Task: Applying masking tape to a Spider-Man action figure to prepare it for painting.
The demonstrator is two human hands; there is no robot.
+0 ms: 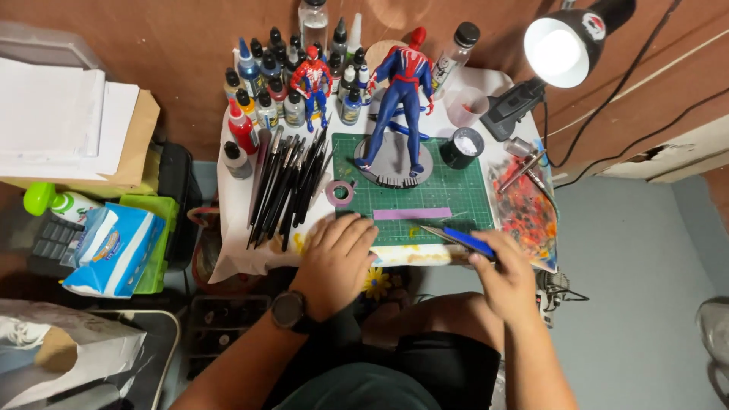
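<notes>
Gripping a blue-handled knife (465, 241), right hand (507, 282); left hand (338, 258) flat, empty, on green cutting mat (456, 199)

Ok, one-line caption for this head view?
Right hand holds a blue-handled tool over the green cutting mat; left hand rests flat.

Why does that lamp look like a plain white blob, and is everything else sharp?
Head view: the desk lamp faces the camera, so its bulb is overexposed to flat white; the green cutting mat and large figure are evenly lit and sharp; the right hand with the blue knife is slightly soft; corners dim.
</notes>
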